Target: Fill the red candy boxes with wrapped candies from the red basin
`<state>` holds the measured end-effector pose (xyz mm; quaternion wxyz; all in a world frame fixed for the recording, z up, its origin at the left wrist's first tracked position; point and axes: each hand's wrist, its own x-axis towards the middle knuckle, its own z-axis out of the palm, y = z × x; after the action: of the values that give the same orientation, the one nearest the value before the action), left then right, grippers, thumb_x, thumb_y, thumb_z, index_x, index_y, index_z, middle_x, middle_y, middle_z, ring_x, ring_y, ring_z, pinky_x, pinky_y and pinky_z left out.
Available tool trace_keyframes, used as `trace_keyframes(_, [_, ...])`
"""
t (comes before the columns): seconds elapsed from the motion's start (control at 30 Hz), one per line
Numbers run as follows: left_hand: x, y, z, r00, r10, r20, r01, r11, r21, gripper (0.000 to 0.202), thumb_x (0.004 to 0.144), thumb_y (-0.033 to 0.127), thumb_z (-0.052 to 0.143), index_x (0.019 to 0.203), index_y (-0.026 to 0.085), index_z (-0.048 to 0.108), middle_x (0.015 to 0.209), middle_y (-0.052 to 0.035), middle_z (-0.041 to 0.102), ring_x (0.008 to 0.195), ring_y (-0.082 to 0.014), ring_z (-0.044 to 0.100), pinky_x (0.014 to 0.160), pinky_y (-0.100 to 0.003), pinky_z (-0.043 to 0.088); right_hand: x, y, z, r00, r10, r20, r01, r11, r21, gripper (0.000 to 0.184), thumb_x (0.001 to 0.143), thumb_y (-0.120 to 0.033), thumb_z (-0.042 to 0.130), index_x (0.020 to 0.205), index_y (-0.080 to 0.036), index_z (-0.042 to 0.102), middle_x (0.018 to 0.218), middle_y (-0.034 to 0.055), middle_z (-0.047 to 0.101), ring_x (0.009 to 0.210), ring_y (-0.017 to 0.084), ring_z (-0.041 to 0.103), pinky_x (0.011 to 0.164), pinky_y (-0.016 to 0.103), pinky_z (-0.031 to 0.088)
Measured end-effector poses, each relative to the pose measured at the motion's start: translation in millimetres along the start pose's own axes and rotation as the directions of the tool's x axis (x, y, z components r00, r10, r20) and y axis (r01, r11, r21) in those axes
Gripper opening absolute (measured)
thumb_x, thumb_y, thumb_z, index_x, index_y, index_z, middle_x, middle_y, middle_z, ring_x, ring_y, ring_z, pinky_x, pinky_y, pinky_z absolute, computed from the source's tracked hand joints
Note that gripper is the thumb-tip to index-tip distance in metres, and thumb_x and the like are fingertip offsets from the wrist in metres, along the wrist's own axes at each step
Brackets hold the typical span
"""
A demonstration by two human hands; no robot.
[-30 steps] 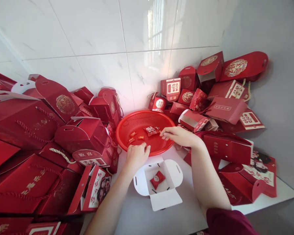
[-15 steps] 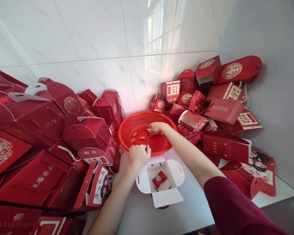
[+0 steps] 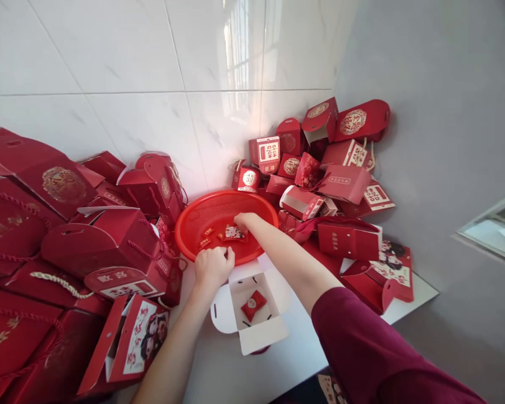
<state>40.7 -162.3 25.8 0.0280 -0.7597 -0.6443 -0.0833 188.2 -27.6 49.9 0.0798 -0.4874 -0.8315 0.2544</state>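
A round red basket (image 3: 193, 216) sits on the white table against the tiled wall, with several small red candy packets (image 3: 206, 235) in it. My right hand (image 3: 243, 220) reaches into the basket, its fingers closed on a red-and-white candy packet (image 3: 234, 232). Curled into a loose fist, my left hand (image 3: 212, 266) rests on the basket's near rim; I cannot make out anything in it. Just in front of the basket lies an open white-lined box (image 3: 248, 308) with one red packet (image 3: 253, 305) inside.
Piles of red gift boxes and bags fill the left side (image 3: 101, 241) and the back right corner (image 3: 332, 163). A red box printed with a cartoon couple (image 3: 138, 336) lies near my left forearm. The table's edge runs at lower right (image 3: 412, 306).
My right hand has gone from the basket's right rim deeper into it and now pinches a packet. The view has swung right. My left hand has stayed at the rim.
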Motion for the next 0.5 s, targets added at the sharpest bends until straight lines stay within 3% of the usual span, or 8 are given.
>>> trace_keyframes(0.1, [0.6,1.1,-0.9,1.000,0.001,-0.004,-0.001,1.000,0.006,0.050,0.095,0.039,0.036,0.087,0.015,0.078,0.085,-0.0167,0.077,0.085,-0.0323,0.073,0.073,-0.037,0.048,-3.8,-11.2,-4.3,1.000,0.011,0.006,-0.011,0.999,-0.050,0.024,0.093,-0.028,0.065,0.111,-0.013,0.067,0.113,0.0082,0.069,0.102,0.022,0.067,0.091,0.041,0.055])
trace_keyframes(0.23, [1.5,2.2,-2.3,1.000,-0.006,-0.003,0.006,1.000,0.011,0.049,0.095,0.039,0.035,0.091,0.015,0.078,0.084,-0.0172,0.076,0.085,-0.0333,0.073,0.073,-0.037,0.049,-42.0,-30.6,-8.3,0.984,-0.102,-0.145,0.096,0.994,-0.049,0.038,0.092,-0.013,0.060,0.130,-0.012,0.060,0.134,0.0112,0.063,0.125,0.022,0.058,0.106,0.032,0.042])
trace_keyframes(0.3, [2.4,2.3,-2.6,1.000,-0.007,0.002,0.007,1.000,0.012,0.049,0.095,0.039,0.036,0.092,0.015,0.079,0.083,-0.0175,0.076,0.085,-0.0334,0.073,0.073,-0.038,0.050,-80.6,-38.6,-9.5,0.955,-0.175,-0.239,0.171,0.985,-0.039,0.040,0.097,-0.019,0.053,0.137,-0.016,0.054,0.140,0.0075,0.059,0.128,0.018,0.055,0.109,0.029,0.040])
trace_keyframes(0.37, [3.2,2.3,-2.6,1.000,-0.005,0.011,0.005,1.000,0.013,0.050,0.095,0.041,0.035,0.093,0.016,0.079,0.083,-0.0176,0.076,0.085,-0.0336,0.073,0.073,-0.038,0.050,-130.2,-42.0,-10.0,0.879,-0.247,-0.408,0.251,0.967,-0.043,0.035,0.098,-0.023,0.052,0.132,-0.017,0.058,0.133,0.0081,0.064,0.123,0.020,0.059,0.106,0.032,0.043])
trace_keyframes(0.43, [3.8,2.2,-2.5,1.000,-0.003,0.020,0.003,1.000,0.015,0.052,0.095,0.042,0.034,0.093,0.016,0.079,0.083,-0.0174,0.076,0.085,-0.0338,0.073,0.073,-0.038,0.050,-186.4,-38.1,-8.7,0.822,-0.151,-0.550,0.130,0.988,-0.078,0.034,0.098,-0.026,0.052,0.131,-0.020,0.060,0.135,0.0100,0.062,0.125,0.024,0.057,0.109,0.040,0.041])
trace_keyframes(0.5, [3.9,2.2,-2.4,1.000,0.004,0.023,-0.004,1.000,0.021,0.053,0.095,0.043,0.033,0.093,0.016,0.078,0.083,-0.0176,0.076,0.085,-0.0344,0.072,0.073,-0.039,0.051,-244.3,-25.9,-3.4,0.738,0.027,-0.674,-0.083,0.995,-0.051,0.035,0.098,-0.031,0.051,0.130,-0.022,0.061,0.138,0.0107,0.059,0.129,0.027,0.053,0.111,0.045,0.040])
